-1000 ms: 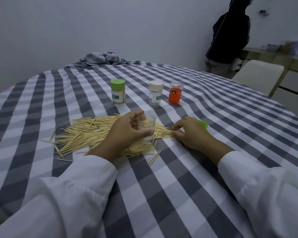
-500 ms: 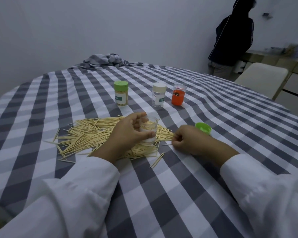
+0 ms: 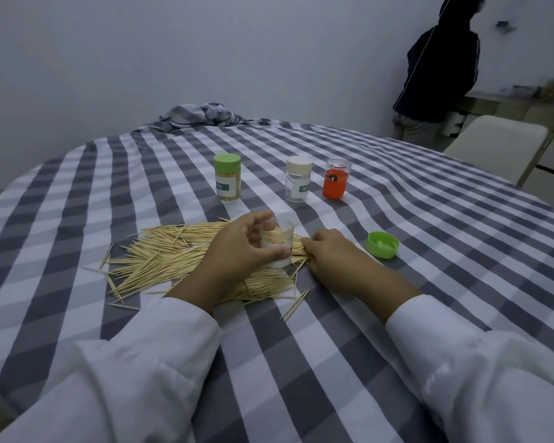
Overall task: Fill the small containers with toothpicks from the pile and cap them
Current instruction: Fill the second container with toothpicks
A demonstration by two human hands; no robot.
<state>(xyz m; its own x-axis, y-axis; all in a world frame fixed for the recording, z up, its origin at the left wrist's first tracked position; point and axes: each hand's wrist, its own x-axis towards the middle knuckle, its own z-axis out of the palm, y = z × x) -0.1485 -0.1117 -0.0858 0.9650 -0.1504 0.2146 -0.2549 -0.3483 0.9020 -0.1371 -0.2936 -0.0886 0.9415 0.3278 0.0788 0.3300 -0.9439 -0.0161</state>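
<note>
- On the checked tablecloth point(image 3: 333, 362), one pile of toothpicks point(image 3: 173, 254) lies spread in front of the person, with a few strays at its edges.
- Four small containers are in view: one open clear container point(image 3: 277, 243) standing on the pile, plus three in a row farther back.
- The back row holds one green-capped container point(image 3: 227, 178) full of toothpicks, one white-capped container point(image 3: 298, 179) and one orange container point(image 3: 335, 179) with a clear lid.
- One loose green cap point(image 3: 383, 244) lies open side up, just right of the hands.
- The left hand point(image 3: 237, 251) wraps thumb and fingers around the open container, which has a few toothpicks inside.
- The right hand point(image 3: 333, 257) rests at the pile's right edge, fingers curled narrow onto the toothpicks; whether it grips any cannot be told.
</note>
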